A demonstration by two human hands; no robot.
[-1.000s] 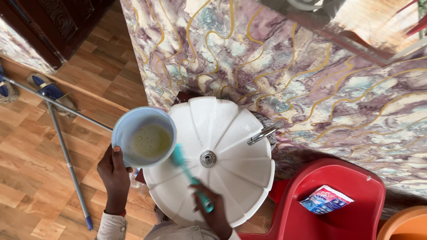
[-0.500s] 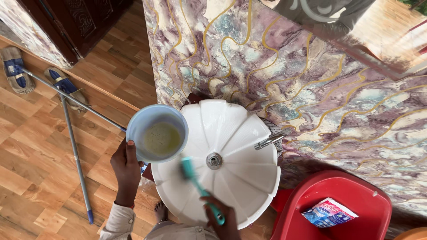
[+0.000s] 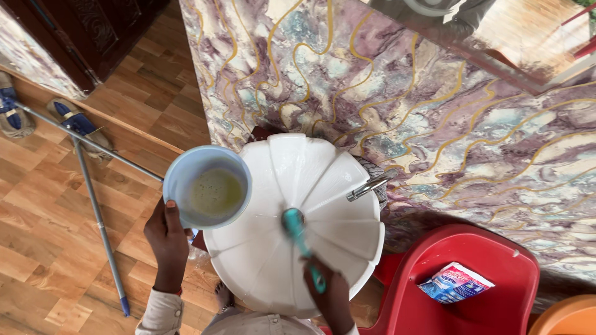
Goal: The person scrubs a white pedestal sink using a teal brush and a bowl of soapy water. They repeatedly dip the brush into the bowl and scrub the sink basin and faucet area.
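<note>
Marbled wall, white fluted basin (image 3: pixel 273 248) (teal brush (image 3: pixel 302 246) inside)

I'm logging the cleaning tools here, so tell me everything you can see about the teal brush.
The teal brush looks like plastic, with a slim straight handle and a small head. It slants across the white basin, head on the centre, over the drain. The right hand grips the handle's lower end. Bristles are too blurred to describe.
</note>
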